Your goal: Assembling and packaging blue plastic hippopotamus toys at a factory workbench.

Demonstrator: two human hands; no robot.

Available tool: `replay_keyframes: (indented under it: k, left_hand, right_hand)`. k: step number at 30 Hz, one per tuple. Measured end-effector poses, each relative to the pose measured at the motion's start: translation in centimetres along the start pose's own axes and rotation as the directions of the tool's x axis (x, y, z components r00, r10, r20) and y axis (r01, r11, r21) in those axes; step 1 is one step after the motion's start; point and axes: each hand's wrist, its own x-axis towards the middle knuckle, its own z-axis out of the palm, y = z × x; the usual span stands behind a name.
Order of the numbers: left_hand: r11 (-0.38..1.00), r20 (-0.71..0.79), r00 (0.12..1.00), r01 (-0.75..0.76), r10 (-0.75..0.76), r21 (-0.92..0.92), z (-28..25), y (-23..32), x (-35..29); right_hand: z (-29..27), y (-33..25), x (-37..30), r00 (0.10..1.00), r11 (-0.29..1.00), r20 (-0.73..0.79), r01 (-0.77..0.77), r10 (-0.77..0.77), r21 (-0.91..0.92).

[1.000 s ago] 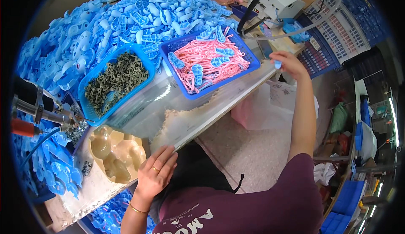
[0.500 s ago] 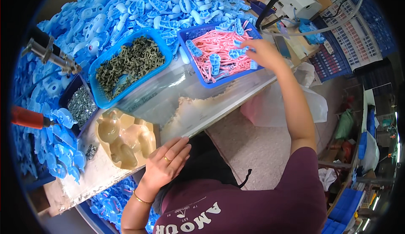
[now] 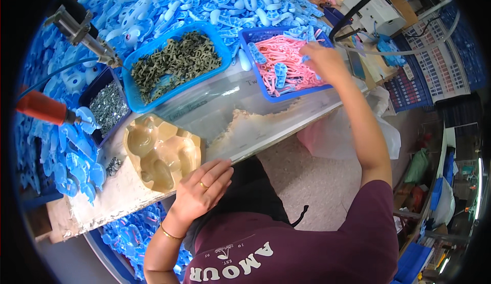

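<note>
My right hand [image 3: 327, 64] reaches into a dark-blue basket [image 3: 279, 97] at the far right of the bench. Its fingers are curled down over a light-blue plastic part [image 3: 305, 59], mostly hidden by the hand. Around it lie pink loop-ended plastic strips [image 3: 286, 53] and other small blue ribbed pieces [image 3: 280, 74]. My left hand [image 3: 204, 188] rests at the bench's near edge, fingers stretched out and holding nothing. Just left of it sits a tan moulded fixture [image 3: 163, 153] with rounded hollows.
A bright-blue tray [image 3: 176, 90] holds dull green-brown clips. Beside it a dark bin [image 3: 123, 114] holds small metal screws. Blue plastic shells [image 3: 153, 7] are heaped behind. An orange-red screwdriver [image 3: 43, 107] and a metal tool [image 3: 84, 36] hang at left. A black stand [image 3: 360, 7] rises at right.
My right hand stays in the basket, its fingers more curled, and blue pieces near the fingertips have shifted or been covered. My left hand is about still. The whole view has shifted slightly.
</note>
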Motion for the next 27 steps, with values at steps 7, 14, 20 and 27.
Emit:
replay_keyframes:
  k: [7, 14, 20, 27]
  left_hand:
    - [1.000, -0.091, 0.996, 0.005, -0.003, 0.016, -1.3, 0.4, -1.3]
    - [0.998, -0.143, 0.988, -0.059, 0.062, 0.025, -1.2, 2.2, -3.4]
    - [0.997, -0.169, 0.984, 0.069, -0.065, 0.020, -2.4, 2.1, -6.1]
    - [0.993, -0.213, 0.972, 0.112, -0.104, 0.028, -3.1, 2.1, -7.4]
  right_hand:
    - [-7.3, -12.4, 1.8, 0.992, 0.794, 0.005, -0.103, 0.125, 0.600]
    - [-3.2, -27.5, 1.3, 0.917, 0.595, 0.016, 0.246, -0.399, 0.765]
    - [-4.1, -29.1, 3.0, 0.910, 0.603, 0.041, 0.240, -0.413, 0.761]
    - [-1.7, -33.9, 3.4, 0.862, 0.421, -0.056, 0.301, -0.503, 0.856]
